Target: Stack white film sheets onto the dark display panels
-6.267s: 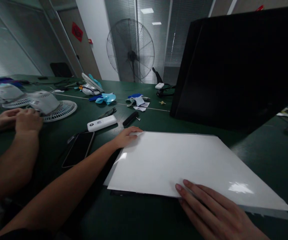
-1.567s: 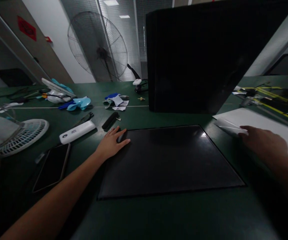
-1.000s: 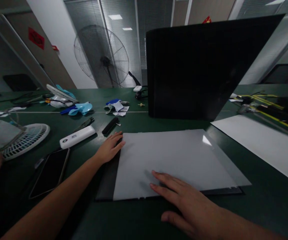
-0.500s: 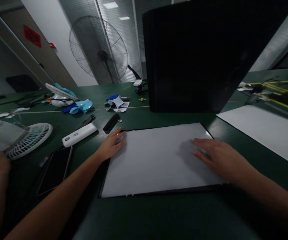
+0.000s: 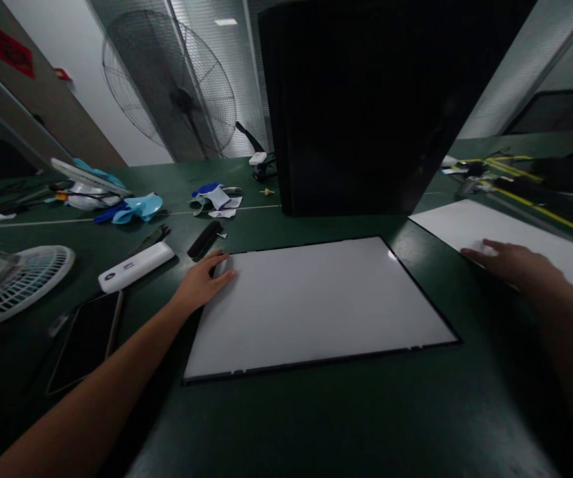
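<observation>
A flat white panel with a thin black frame [image 5: 316, 305] lies on the green table before me. My left hand [image 5: 201, 282] rests on its far left corner, thumb and fingers apart. Off to the right, a large white sheet [image 5: 465, 222] lies on the table. My right hand [image 5: 515, 265] is at the near left edge of that sheet, fingers stretched out and slightly apart. Whether it touches the sheet I cannot tell.
A big black screen-like board [image 5: 366, 113] stands behind the panel. On the left are a white power bank [image 5: 137, 267], a dark phone [image 5: 87, 338], a small white fan [image 5: 32, 279] and a black object [image 5: 205, 240]. Blue and white cloths [image 5: 139, 207] lie farther back.
My right hand has moved right, from above the framed panel to the white sheet. My left hand has stayed on the panel's corner. The view has shifted, and another hand at far left is gone.
</observation>
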Tool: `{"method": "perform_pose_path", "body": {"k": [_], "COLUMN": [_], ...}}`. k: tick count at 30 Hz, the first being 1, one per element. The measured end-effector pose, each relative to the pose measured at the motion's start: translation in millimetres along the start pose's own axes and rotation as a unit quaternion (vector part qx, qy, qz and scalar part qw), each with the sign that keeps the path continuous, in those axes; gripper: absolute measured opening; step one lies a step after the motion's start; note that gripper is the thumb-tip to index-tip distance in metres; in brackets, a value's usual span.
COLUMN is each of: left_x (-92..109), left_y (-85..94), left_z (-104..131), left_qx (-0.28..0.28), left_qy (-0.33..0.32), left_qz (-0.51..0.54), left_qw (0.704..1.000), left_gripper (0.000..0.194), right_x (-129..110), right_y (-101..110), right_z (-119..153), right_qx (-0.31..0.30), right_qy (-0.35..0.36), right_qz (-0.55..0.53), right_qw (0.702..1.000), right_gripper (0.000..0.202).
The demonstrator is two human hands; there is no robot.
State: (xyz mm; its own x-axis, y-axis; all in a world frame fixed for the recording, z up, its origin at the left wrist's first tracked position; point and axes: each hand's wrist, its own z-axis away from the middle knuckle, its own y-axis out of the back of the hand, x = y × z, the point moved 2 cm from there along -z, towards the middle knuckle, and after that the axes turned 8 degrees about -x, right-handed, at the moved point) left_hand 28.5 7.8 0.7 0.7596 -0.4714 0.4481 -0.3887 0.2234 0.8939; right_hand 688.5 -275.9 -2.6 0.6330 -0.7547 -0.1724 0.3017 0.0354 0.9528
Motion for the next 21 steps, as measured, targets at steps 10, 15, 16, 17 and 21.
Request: {"method": "perform_pose_path", "body": {"k": [10,15,16,17,21], "left_x": [-2,-2,-2,-1,1], "left_y": [0.2,1.1,1.4,1.8,3.2], "left_z": [0,0,1,1,2], "left_qx": [0.003,-0.007,-0.008,-0.007,-0.01], "left_qy": [-0.019,-0.022,-0.026,-0.031,-0.046], "left_qz": [-0.007,0.006,0.015,0.027,0.061], "left_qw": [1.0,1.0,1.0,0.999,0.997], "left_gripper": [0.07,0.072,0.073,0.075,0.085], "right_x": [-68,-150,-167,-184,-235], "right_y": [24,1,-10,-22,-61], "right_z": [76,131,144,158,216], "right_qx": [0.037,-0.036,-0.05,-0.061,-0.087], "right_qy": [0.026,0.25,0.3,0.35,0.51], "right_qz": [0.099,0.122,0.123,0.124,0.123], "right_qw": [0.994,0.96,0.945,0.926,0.847], "right_gripper": [0.062,0.058,0.06,0.065,0.075]}}
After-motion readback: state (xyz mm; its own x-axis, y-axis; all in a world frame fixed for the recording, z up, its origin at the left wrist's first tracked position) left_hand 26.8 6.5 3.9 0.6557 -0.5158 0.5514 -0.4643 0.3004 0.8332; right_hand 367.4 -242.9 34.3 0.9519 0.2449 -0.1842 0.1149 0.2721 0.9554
